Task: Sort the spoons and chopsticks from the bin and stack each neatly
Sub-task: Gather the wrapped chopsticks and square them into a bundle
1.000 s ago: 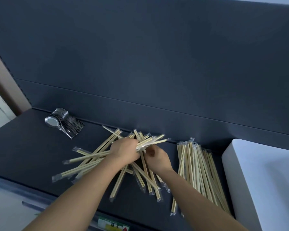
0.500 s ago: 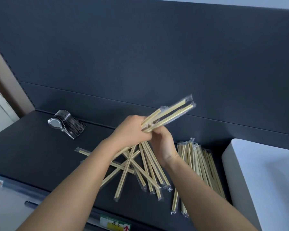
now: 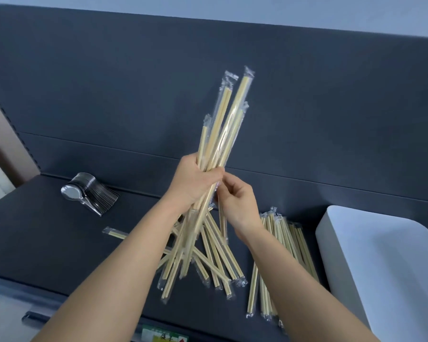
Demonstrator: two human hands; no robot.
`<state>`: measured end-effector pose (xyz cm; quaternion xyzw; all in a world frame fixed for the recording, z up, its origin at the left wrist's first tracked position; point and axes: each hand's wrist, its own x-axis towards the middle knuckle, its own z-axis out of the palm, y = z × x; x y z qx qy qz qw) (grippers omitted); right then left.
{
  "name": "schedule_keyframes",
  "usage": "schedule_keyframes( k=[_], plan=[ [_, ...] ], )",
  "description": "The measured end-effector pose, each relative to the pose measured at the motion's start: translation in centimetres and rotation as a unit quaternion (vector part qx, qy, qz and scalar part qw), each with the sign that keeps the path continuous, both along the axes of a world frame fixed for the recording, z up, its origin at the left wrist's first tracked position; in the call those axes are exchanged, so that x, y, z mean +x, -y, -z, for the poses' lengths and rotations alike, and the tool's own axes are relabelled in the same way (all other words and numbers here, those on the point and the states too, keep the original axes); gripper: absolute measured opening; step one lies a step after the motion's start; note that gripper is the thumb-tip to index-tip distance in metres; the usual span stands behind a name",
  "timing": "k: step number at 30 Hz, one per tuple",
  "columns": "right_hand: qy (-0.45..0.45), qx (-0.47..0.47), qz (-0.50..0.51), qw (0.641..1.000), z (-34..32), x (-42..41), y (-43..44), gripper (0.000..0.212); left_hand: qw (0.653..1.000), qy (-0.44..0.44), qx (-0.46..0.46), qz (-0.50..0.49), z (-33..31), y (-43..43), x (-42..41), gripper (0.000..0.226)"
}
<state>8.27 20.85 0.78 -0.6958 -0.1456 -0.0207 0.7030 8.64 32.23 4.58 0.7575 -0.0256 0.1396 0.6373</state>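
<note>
Left hand (image 3: 195, 181) grips a bundle of wrapped chopsticks (image 3: 223, 129) upright, right hand (image 3: 237, 201) pinching its lower part, fingers touching.

Lighting, for your reference: soft, even and cool, fairly bright, with no hard shadows on the dark surface (image 3: 47, 243). Source: you can't place it exactly; the pale wall strip above the back panel (image 3: 307, 95) reads brightest. Glare: you'll find bright highlights on the stacked spoons (image 3: 89, 193) and glints along the clear wrappers of the raised chopsticks (image 3: 223, 124). Blur: slight softness on the right hand (image 3: 235, 201) and on your forearms at the bottom edge. Distortion: wide-angle bending, panel seams tilting and curving toward the corners. White bin (image 3: 381, 255): near overexposed, little surface detail.
</note>
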Motion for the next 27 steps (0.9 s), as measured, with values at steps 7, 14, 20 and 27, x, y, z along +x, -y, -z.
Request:
schedule_keyframes(
  k=[7,14,20,27],
  plan=[
    [-0.075,0.025,0.032,0.996,-0.2,-0.7,0.8,0.036,1.000,-0.012,0.002,-0.015,1.9,1.6,0.3,0.007],
    [-0.138,0.098,0.056,0.984,0.5,-0.5,1.4,0.037,1.000,0.012,-0.024,0.017,3.7,3.2,-0.7,0.012],
    [-0.110,0.081,0.016,0.990,0.6,-0.6,1.4,0.042,0.997,-0.031,-0.048,0.048,6.0,3.7,-1.4,0.028],
    [-0.136,-0.069,0.025,0.988,1.3,-1.0,1.3,0.028,0.987,-0.124,0.083,0.064,7.2,3.5,-1.8,0.029]
  ],
)
